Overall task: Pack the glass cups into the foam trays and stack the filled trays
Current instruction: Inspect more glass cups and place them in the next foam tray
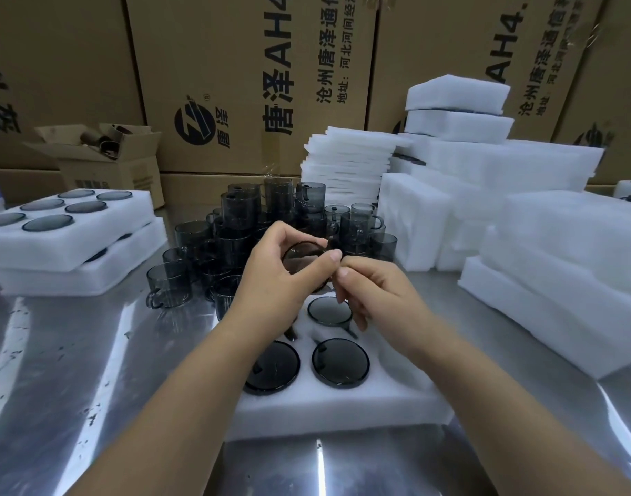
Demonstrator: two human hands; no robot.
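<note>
A white foam tray (342,402) lies on the steel table in front of me, with three smoky grey glass cups seated in its holes, bottoms up (340,363). Above the tray's far end my left hand (289,277) grips another grey glass cup (303,257) by its rim. My right hand (371,291) pinches the same cup at its right side, probably the handle. Behind the hands stands a pile of loose grey cups (242,223). On the left, two filled foam trays (67,238) sit stacked.
Stacks of thin foam sheets (349,166) and thick foam trays (485,166) fill the right and back. Large printed cardboard boxes (256,77) wall off the rear. A small open carton (106,155) sits at the back left. The steel table (92,370) shows scuffs.
</note>
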